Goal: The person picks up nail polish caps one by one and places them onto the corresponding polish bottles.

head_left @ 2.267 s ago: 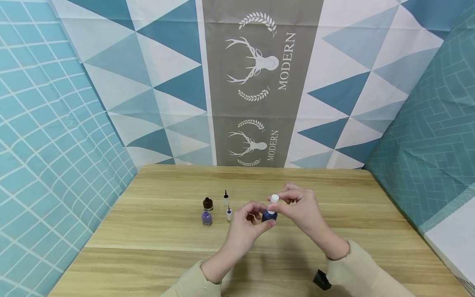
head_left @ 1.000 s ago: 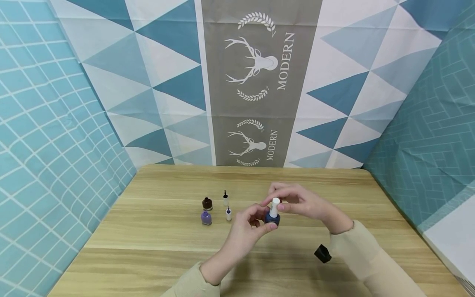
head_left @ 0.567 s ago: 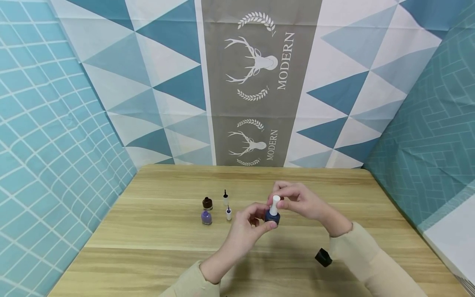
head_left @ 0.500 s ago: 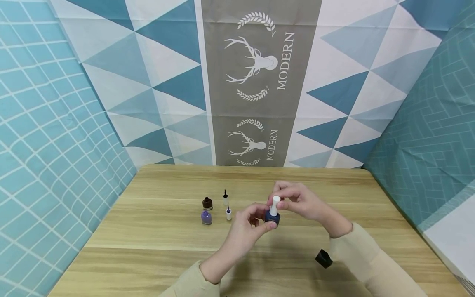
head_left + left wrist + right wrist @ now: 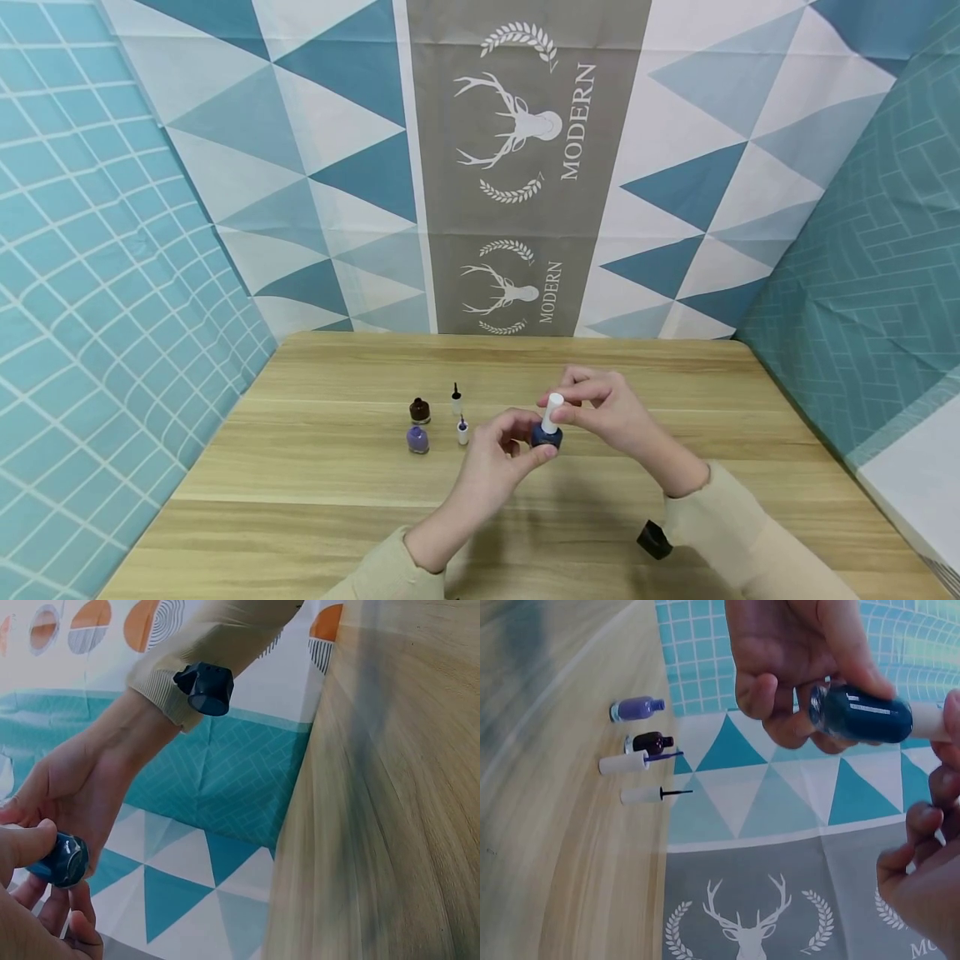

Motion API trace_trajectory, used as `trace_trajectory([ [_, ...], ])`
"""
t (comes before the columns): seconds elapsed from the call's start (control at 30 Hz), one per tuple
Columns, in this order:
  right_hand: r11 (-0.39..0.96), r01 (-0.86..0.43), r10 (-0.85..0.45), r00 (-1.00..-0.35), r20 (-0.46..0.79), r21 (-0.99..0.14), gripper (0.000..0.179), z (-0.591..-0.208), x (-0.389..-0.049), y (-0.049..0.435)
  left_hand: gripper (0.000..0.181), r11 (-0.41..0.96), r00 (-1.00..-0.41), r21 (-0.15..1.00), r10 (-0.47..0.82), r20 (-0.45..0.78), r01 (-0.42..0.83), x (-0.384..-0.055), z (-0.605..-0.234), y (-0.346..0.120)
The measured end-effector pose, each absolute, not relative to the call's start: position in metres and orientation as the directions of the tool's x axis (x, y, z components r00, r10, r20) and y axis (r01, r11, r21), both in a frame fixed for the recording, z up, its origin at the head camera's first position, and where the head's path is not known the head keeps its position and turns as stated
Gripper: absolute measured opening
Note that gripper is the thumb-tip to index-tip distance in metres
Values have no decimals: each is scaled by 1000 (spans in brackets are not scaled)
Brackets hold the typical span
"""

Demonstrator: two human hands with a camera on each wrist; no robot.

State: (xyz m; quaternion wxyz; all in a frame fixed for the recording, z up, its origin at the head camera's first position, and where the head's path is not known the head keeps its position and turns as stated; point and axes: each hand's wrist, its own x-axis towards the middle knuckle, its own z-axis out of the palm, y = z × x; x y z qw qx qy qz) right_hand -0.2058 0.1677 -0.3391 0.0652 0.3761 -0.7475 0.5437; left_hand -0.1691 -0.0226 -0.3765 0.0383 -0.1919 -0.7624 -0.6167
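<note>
My left hand [image 5: 497, 454] holds a dark blue nail polish bottle [image 5: 866, 714] between thumb and fingers, above the table. A white cap [image 5: 553, 410] sits on the bottle's neck, pinched by the thumb and fingers of my right hand [image 5: 603, 412]. In the right wrist view the bottle lies sideways across the picture, its cap end partly hidden by fingers. The left wrist view shows the glass base of the bottle [image 5: 64, 861] beside my left thumb.
To the left, an uncapped dark brown polish bottle [image 5: 420, 411] and an uncapped purple one [image 5: 417, 439] stand on the wooden table [image 5: 315, 467]. Two white caps stand beside them, one with a black brush [image 5: 456, 400], the other with a purple brush [image 5: 462, 432], brushes pointing up.
My right hand has turned about the cap, its wrist swinging outward and then partly back. The bottle has shifted slightly in both hands. The brown and purple bottles stay put.
</note>
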Motion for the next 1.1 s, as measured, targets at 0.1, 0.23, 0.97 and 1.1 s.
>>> trace_trajectory([
  [0.1, 148, -613, -441, -743, 503, -776, 17, -340, -204, 165, 24, 167, -925, 926, 238, 296, 340, -170, -377, -22],
  [0.23, 200, -583, -380, -787, 486, -788, 16, -338, -199, 162, 24, 155, -927, 929, 231, 297, 337, -170, -378, -21],
  [0.97, 345, -509, -164, -860, 483, -788, 14, -339, -184, 149, 24, 156, -942, 942, 210, 264, 298, -169, -377, -21],
  [1.1, 292, -554, -271, -830, 488, -780, 15, -340, -188, 153, 25, 151, -935, 936, 211, 284, 318, -169, -377, -22],
])
